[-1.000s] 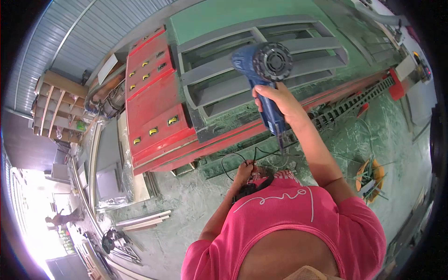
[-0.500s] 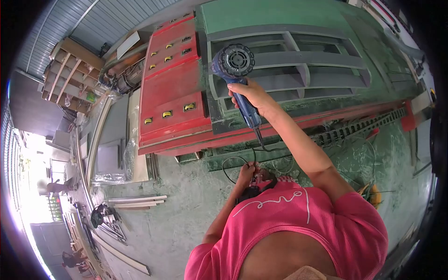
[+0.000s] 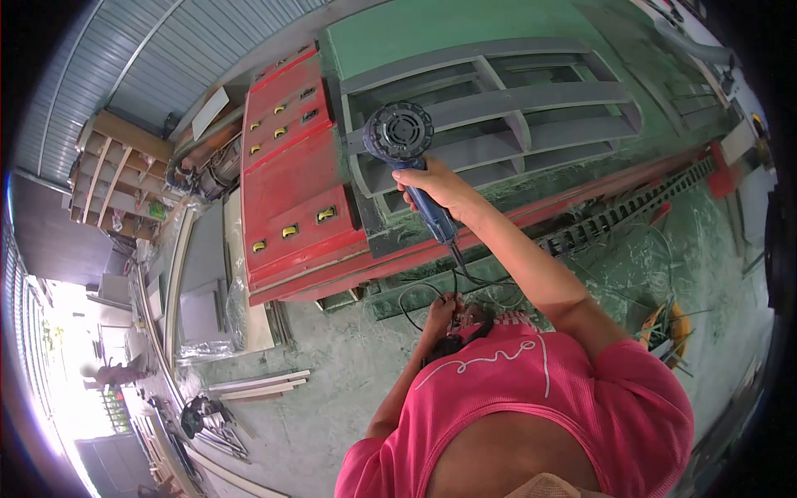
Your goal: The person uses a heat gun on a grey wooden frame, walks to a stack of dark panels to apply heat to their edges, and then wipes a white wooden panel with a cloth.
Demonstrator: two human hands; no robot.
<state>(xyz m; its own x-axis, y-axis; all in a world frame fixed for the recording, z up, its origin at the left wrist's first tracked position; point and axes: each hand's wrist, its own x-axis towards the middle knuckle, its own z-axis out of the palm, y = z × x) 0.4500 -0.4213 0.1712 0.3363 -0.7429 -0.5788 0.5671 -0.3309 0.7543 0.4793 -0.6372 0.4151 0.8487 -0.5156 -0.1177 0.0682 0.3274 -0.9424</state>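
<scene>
A blue heat gun (image 3: 432,214) with a round, vented black end is gripped by its handle in my right hand (image 3: 438,184). Its vented end faces up toward me and overlaps the left side of a grey slatted frame (image 3: 573,91). From the bottom of the handle a black power cord (image 3: 402,300) runs down and loops near my body. My left hand (image 3: 443,312), held low in front of my waist, has its fingers closed around the cord. The nozzle of the heat gun is hidden beneath its body.
The grey frame lies on a green tabletop (image 3: 398,29) beside a red machine housing (image 3: 290,187) with yellow switches. A black cable chain (image 3: 623,212) runs along the near edge. Grey panels (image 3: 199,282) and white strips (image 3: 261,384) lie at left, a yellow object (image 3: 677,328) at right.
The heat gun and my right hand have shifted slightly left and down in view. The whole scene has turned a little as my head moved; both hands keep their hold.
</scene>
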